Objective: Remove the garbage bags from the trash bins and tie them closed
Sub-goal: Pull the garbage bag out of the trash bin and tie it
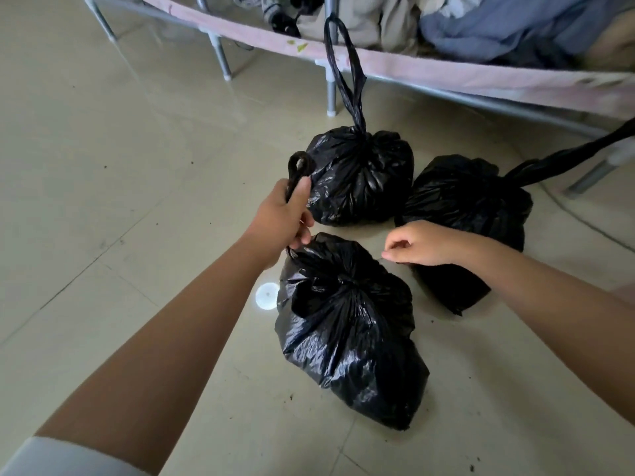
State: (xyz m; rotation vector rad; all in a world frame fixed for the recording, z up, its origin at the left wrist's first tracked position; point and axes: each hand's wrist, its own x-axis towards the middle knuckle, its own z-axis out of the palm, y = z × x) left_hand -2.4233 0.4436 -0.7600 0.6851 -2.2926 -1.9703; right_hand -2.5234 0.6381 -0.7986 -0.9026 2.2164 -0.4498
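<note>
Three full black garbage bags lie on the tiled floor. The nearest bag (347,331) has its neck gathered. My left hand (281,218) is shut on this bag's twisted drawstring loop (299,168), which sticks up above my fingers. My right hand (421,242) hovers just right of that bag with its fingers loosely curled and nothing visible in them. The far bag (360,176) is cinched, and its long loop (343,70) stands upright. The right bag (464,214) is cinched too, with its twisted tie running off to the right. No trash bin is in view.
A metal-framed cot (446,75) with a pink edge and piled clothes runs across the top right, its legs (330,94) standing close behind the bags. A small white round lid (266,296) lies on the floor left of the nearest bag. Dirt specks dot the tiles.
</note>
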